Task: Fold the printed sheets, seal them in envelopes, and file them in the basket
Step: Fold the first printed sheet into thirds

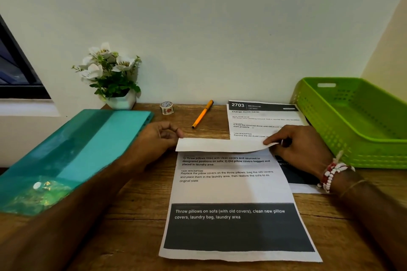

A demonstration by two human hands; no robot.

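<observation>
A printed sheet (233, 189) lies on the wooden desk in front of me, its far edge curled over toward me so the blank back shows as a white strip. My left hand (157, 138) pinches the left corner of that turned-over edge. At the right corner, my right hand (297, 146) pinches the same edge between thumb and forefinger. A second printed sheet (262, 120), headed 2703, lies behind and partly under the first. The green plastic basket (361, 149) stands at the right with nothing visible inside it.
A teal folder (72, 154) lies at the left, propped at a slant. Behind the sheets are an orange pen (202, 114), a small roll of tape (166, 108) and a white pot of artificial flowers (114, 77) against the wall. A window frame sits far left.
</observation>
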